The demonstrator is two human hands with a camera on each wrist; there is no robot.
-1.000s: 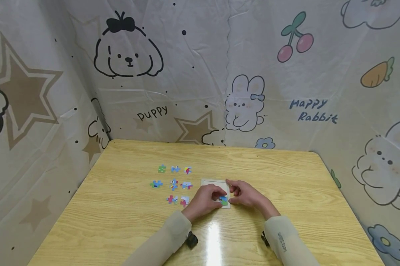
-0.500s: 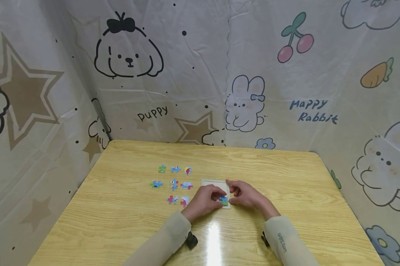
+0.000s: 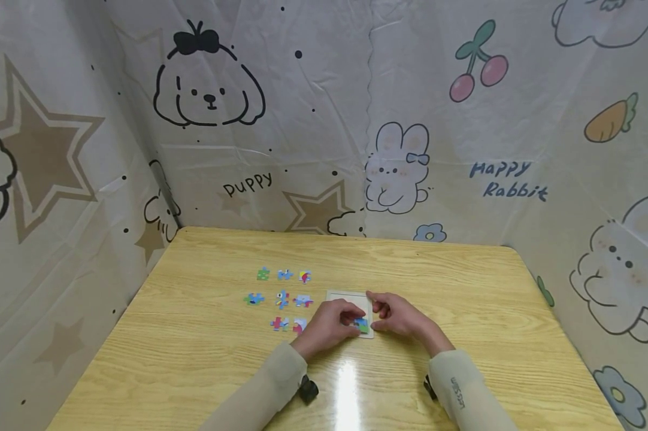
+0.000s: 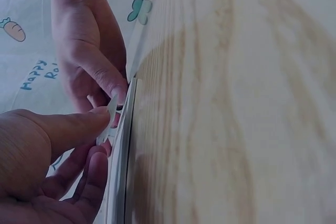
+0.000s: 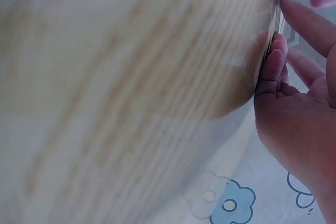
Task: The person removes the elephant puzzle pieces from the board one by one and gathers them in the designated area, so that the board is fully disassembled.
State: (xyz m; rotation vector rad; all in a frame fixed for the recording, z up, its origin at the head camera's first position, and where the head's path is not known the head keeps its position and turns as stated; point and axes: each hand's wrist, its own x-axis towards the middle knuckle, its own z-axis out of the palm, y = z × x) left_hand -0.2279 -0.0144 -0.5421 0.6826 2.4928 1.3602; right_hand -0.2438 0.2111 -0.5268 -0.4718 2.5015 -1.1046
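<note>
A puzzle piece (image 3: 362, 325) in blue and green is pinched by the thumb and fingers of my left hand (image 3: 326, 326). It lies over the lower right part of a pale, shallow puzzle tray (image 3: 341, 293). In the left wrist view the piece (image 4: 109, 121) is seen nearly edge-on, tilted against the tray (image 4: 123, 161). My right hand (image 3: 405, 316) holds the tray's right side, index finger by the far corner and thumb lower down. Its other fingers are curled in. The left hand hides the tray's near left part.
Left of the tray, several loose puzzle pieces (image 3: 282, 299) lie in three rough rows on the wooden table (image 3: 453, 287). The nearest row's pink and white piece (image 3: 299, 324) sits close beside my left hand. A patterned curtain (image 3: 313, 120) stands behind the table and along its sides.
My left hand has shifted very slightly left with the puzzle piece in its pinch. The right hand stays at the tray's edge, and the loose pieces lie as before.
</note>
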